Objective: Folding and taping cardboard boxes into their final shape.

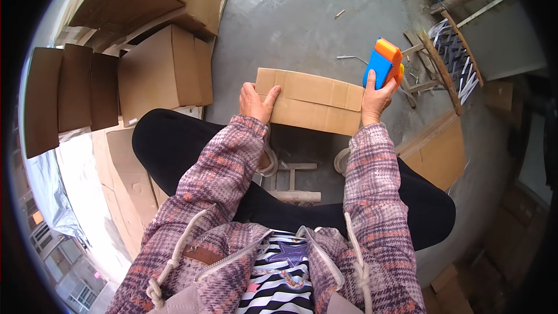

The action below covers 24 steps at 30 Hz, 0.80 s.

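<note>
A flat, narrow cardboard box is held up in front of me, above my knees, with a seam running along its upper face. My left hand grips its left end, thumb on top and fingers behind. In my right hand is a blue and orange tape dispenser with a bit of yellow on its right side. That hand is closed around the dispenser's lower part, and its inner side rests against the box's right end.
Large cardboard cartons are stacked at the left. On the right stands a wooden chair with a woven seat, near another carton. Wood scraps and plastic strips lie on the concrete floor. A low wooden frame sits between my feet.
</note>
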{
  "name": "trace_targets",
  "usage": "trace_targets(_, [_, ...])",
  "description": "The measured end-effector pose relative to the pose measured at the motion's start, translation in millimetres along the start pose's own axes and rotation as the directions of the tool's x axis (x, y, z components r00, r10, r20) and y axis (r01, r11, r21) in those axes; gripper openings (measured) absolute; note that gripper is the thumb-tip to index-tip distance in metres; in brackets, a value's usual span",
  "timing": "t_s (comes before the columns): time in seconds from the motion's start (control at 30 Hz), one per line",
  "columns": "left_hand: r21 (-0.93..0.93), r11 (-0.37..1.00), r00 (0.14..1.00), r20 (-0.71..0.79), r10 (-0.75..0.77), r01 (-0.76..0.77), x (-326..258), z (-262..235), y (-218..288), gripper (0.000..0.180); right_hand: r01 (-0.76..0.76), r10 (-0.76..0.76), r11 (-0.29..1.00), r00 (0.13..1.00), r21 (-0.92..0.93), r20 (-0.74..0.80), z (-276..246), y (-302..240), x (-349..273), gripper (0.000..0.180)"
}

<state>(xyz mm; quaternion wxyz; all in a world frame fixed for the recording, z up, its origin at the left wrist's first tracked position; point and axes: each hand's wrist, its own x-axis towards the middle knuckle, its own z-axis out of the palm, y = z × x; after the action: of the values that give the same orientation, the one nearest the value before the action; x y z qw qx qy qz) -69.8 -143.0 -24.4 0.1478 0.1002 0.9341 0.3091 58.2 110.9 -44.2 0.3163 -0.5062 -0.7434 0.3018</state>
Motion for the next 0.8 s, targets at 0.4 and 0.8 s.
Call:
trace_targets(0.4, [0.214,0.955,0.979,0.06,0.195,-0.204,-6.0,-7.0,22.2,0.121,0.448,-0.473,0.866,0.878,-0.222,-0.076,-8.8,-30.1,-30.8,0.059])
trace_targets(0.8, [0.182,0.967,0.983,0.047,0.175,-0.181,-5.7,-6.7,26.3,0.119,0.551,-0.569,0.807,0.822,-0.213,-0.028,-2.8,-26.3,-22.6,0.06])
